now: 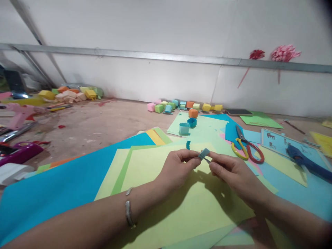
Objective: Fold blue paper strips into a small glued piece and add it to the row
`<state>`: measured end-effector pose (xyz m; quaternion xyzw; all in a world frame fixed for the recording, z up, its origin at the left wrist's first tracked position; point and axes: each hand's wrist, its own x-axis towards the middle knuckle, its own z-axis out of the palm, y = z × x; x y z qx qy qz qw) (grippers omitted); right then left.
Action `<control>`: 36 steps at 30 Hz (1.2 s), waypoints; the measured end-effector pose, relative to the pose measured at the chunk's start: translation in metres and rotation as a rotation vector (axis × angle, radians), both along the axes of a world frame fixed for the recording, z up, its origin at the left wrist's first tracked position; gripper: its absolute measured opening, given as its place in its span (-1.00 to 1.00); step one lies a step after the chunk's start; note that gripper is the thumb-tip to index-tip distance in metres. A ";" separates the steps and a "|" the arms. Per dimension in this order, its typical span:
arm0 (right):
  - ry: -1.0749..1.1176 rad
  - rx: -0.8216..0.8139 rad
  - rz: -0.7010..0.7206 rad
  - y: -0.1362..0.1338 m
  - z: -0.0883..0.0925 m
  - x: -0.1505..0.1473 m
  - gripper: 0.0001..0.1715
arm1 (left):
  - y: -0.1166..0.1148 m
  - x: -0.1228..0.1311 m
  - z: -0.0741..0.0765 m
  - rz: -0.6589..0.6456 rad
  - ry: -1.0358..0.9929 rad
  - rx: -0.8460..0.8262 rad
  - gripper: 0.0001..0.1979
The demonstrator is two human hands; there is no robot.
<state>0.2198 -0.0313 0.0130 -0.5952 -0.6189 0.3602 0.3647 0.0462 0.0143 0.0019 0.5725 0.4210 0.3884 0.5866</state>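
Over the pale yellow-green sheets, my left hand (178, 169) pinches a small light-blue folded piece of paper (204, 154) between thumb and fingers. My right hand (230, 173) is closed at the paper's other side, its thumb and fingertip on a thin dark stick-like tool (208, 160) that runs under the paper. The tool's kind is too small to tell. Just beyond the hands lies a torn-looking teal scrap (188, 145). Farther back stand a light-blue open paper box (184, 129) and a darker teal one (192, 122).
Scissors (247, 147) with red and yellow handles and a blue-handled tool (308, 162) lie at right. Small paper cubes (193, 113) in several colours line the wall. At left are more cubes (70, 94), a pink glue gun (19, 114) and a purple tool (22, 152).
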 end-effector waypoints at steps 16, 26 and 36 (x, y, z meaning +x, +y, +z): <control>-0.024 -0.032 0.019 -0.001 -0.001 0.001 -0.47 | 0.002 0.002 -0.003 -0.010 0.006 -0.025 -0.83; -0.014 -0.030 0.006 -0.002 0.001 0.001 -0.49 | 0.003 0.000 -0.002 0.000 0.029 0.048 -0.84; -0.010 -0.043 0.026 -0.001 0.000 0.002 -0.50 | 0.003 0.001 -0.001 -0.001 0.056 0.058 -0.84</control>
